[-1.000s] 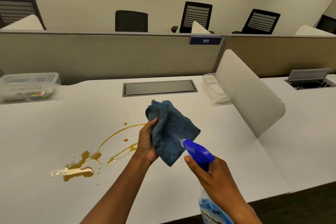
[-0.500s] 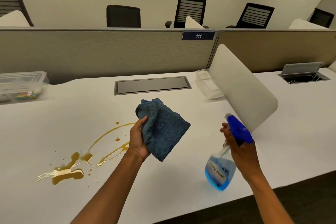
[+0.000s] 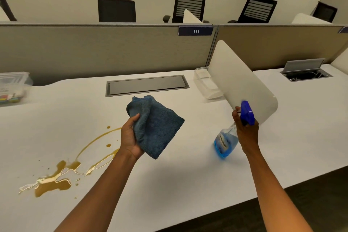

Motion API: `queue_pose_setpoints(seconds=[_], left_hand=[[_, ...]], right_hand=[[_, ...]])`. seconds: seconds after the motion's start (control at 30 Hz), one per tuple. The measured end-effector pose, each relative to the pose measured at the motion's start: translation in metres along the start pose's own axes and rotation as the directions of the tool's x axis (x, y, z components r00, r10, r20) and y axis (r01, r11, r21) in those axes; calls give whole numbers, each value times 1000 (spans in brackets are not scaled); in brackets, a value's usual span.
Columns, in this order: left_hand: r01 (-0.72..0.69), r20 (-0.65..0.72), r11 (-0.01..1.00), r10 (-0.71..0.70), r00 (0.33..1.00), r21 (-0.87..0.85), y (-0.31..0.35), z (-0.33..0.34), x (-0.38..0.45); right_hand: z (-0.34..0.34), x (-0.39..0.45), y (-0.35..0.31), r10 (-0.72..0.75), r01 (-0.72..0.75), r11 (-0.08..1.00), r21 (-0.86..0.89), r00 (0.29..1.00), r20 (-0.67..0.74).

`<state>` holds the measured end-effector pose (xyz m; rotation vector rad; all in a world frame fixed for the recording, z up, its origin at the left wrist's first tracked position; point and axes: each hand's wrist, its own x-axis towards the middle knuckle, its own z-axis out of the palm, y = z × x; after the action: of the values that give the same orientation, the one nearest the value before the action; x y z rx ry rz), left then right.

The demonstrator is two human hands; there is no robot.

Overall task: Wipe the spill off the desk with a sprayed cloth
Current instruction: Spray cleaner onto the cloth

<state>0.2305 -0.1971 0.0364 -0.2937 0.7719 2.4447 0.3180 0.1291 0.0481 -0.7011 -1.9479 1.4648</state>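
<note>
1. Nearest the camera, both forearms reach out over the white table [image 3: 188, 184], whose front edge runs along the lower right.
2. To the left lies the spill [image 3: 56, 181], a brown pool with thin streaks trailing up toward the left wrist; it looks untouched.
3. The left hand [image 3: 130, 137] is closed around one edge of a folded blue cloth [image 3: 156, 128], thumb on top, with the cloth held up off the table, just right of the spill's far streaks.
4. The right hand [image 3: 245, 130] is wrapped around the neck of a spray bottle [image 3: 226, 142] holding blue liquid; the bottle tilts with its base low over the table. Whether it touches the surface cannot be told, as it is blurred.
5. Farther back are a closed cable hatch [image 3: 146, 85], a clear plastic box [image 3: 13, 86] at the far left and a white divider panel [image 3: 244, 84] behind the bottle.
6. Judgement: the bottle appears to be on its way to being set aside. The next move calls for bringing the cloth down left onto the spill and sweeping across it.
</note>
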Motion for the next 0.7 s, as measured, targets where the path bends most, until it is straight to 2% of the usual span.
queue_pose_setpoints(seconds=[0.23,0.5,0.6,0.67,0.7], left_hand=[[-13,6,1000,13,1000,-5,3,5,5],[-5,-8,1000,5,1000,10,3,8,3],[7,-9,1000,-7,1000,8,2,6,-1],[16,-7,1000,-15,1000,19,0,7,-5],[19,-10,999,-19,1000,32,-1,6,-6]], right_hand=[[9,17,17,60,-59,997,-49,998,22],[2,1,7,11,-8,995,-98,1000,29],[-12,-24,-6,-86,80,995,-60,989,-116],[-16,-46,-20,-186,179,983,-47,948,-258],[-13,-56,-26,-221,220,975,-34,934,-282]])
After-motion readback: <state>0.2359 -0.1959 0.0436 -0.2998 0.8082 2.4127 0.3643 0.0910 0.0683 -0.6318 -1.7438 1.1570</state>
